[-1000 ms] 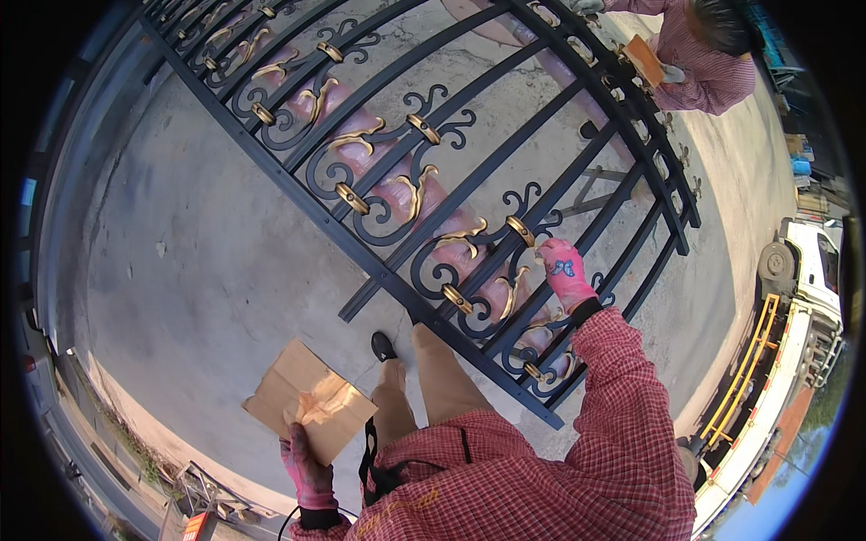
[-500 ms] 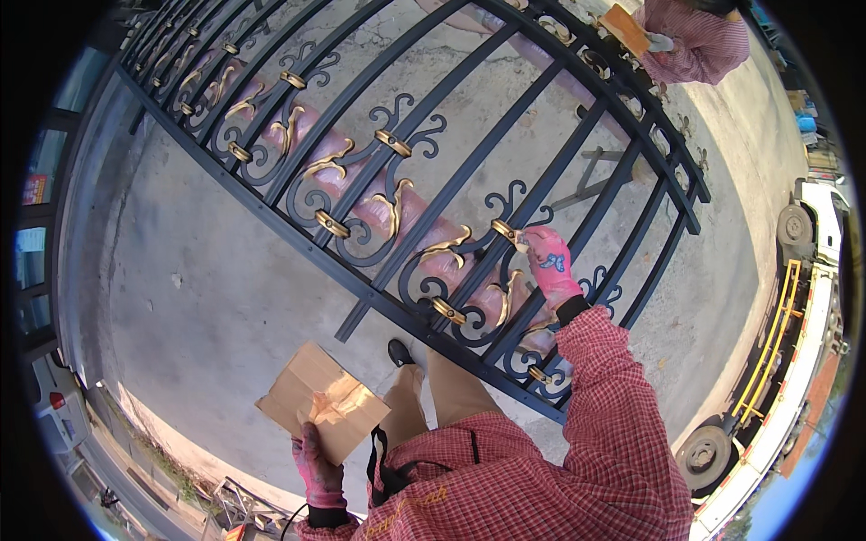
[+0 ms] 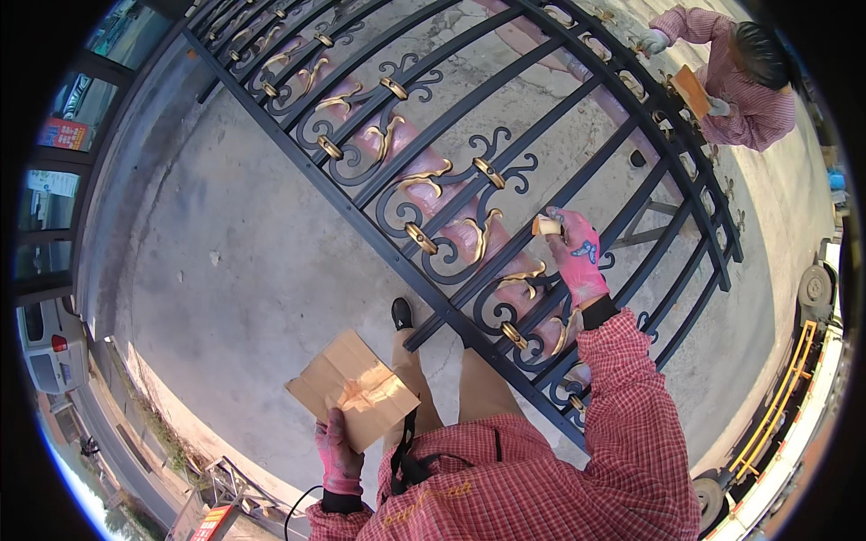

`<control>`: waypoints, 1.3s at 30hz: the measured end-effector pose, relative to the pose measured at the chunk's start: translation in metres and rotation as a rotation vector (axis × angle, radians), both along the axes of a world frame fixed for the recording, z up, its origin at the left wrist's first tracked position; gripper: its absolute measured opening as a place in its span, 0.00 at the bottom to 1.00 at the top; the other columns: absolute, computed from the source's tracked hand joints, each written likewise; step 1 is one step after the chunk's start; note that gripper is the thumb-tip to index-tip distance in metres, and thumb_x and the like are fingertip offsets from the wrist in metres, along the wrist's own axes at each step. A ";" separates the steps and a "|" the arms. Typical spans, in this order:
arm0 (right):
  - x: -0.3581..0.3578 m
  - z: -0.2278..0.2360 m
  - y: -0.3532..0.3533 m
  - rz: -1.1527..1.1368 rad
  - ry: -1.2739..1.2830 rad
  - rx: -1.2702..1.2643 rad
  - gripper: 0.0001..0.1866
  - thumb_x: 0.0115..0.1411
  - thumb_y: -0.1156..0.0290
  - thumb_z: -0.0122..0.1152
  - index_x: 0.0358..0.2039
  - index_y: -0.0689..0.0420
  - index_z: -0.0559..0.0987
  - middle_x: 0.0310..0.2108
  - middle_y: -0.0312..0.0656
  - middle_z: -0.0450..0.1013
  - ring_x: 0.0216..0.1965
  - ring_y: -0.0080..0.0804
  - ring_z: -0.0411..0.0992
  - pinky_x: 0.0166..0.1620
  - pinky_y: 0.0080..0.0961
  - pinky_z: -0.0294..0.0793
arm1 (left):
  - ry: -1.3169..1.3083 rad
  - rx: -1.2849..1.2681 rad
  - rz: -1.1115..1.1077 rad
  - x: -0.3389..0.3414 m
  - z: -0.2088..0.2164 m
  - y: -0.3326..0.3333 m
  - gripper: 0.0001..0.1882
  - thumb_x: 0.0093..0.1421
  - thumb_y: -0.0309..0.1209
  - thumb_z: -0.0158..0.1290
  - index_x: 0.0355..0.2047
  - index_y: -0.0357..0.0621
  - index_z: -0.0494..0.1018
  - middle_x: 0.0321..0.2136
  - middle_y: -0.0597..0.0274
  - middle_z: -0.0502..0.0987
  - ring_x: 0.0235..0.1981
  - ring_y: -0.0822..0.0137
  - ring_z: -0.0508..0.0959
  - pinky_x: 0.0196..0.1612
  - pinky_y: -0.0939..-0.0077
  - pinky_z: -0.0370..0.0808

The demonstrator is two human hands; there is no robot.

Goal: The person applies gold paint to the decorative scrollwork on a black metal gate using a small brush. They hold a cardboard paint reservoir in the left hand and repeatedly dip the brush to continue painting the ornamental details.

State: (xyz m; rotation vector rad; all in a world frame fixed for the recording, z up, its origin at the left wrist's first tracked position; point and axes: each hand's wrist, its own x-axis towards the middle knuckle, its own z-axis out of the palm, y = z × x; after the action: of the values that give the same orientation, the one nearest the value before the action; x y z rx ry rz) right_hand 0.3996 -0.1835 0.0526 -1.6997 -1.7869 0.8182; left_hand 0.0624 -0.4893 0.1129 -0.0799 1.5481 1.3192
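My right hand [image 3: 577, 255], in a pink glove, pinches a small cream-coloured pad [image 3: 547, 225] with a brownish-gold end. It is over the dark metal railing [image 3: 433, 290], near a bar and apart from the gold collar [image 3: 489, 173] to its left. The railing has scrolls, gold leaf shapes [image 3: 483, 236] and another gold collar [image 3: 420, 238] near its lower rail. Low in front of me, my left hand [image 3: 340, 458], in a stained pink glove, grips a piece of cardboard [image 3: 347, 370] with a shiny gold smear on it. Its thumb lies on top; the other fingers are hidden.
Pink wrapped material [image 3: 383, 140] runs beneath the bars. Across the railing, a person [image 3: 753, 104] in a checked shirt holds a brown board [image 3: 691, 91]. A truck with a yellow rail [image 3: 780, 397] stands at right, a white vehicle [image 3: 51, 347] at left.
My right hand has come off the gold collar and moved right with the pad. The view has shifted, and more of the other person shows, including a second gloved hand. My left hand keeps its cardboard.
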 end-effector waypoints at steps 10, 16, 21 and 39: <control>-0.093 -0.065 0.138 0.356 -0.578 0.195 0.09 0.48 0.77 0.55 0.32 0.55 0.78 0.35 0.46 0.73 0.40 0.48 0.71 0.41 0.35 0.72 | 0.036 0.013 -0.003 -0.079 -0.013 0.033 0.25 0.62 0.42 0.50 0.55 0.44 0.61 0.48 0.58 0.71 0.45 0.65 0.74 0.44 0.70 0.76; -0.090 -0.041 0.122 0.333 -0.692 0.034 0.11 0.46 0.80 0.56 0.31 0.54 0.79 0.34 0.45 0.73 0.39 0.45 0.71 0.40 0.34 0.72 | 0.008 -0.038 0.068 -0.100 -0.019 0.042 0.24 0.62 0.41 0.51 0.54 0.44 0.62 0.47 0.58 0.72 0.44 0.65 0.75 0.42 0.70 0.77; -0.083 -0.060 0.126 0.369 -0.553 0.205 0.13 0.42 0.84 0.57 0.31 0.57 0.79 0.32 0.44 0.74 0.36 0.45 0.72 0.38 0.34 0.73 | 0.005 -0.039 0.036 -0.100 -0.023 0.054 0.25 0.61 0.42 0.51 0.54 0.44 0.62 0.46 0.58 0.72 0.43 0.65 0.75 0.41 0.70 0.77; -0.063 -0.076 0.085 0.215 -0.447 0.273 0.09 0.48 0.76 0.57 0.33 0.54 0.79 0.35 0.41 0.73 0.37 0.44 0.71 0.38 0.34 0.72 | 0.023 -0.092 -0.023 -0.071 -0.019 0.057 0.24 0.62 0.41 0.51 0.54 0.42 0.62 0.47 0.58 0.71 0.44 0.65 0.74 0.44 0.69 0.75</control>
State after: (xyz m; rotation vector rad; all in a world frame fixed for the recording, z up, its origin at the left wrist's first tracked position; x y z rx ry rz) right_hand 0.3370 -0.0985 -0.0238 -1.6118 -2.2891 0.2604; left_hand -0.0083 -0.4321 0.0938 -0.1048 1.6244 1.2346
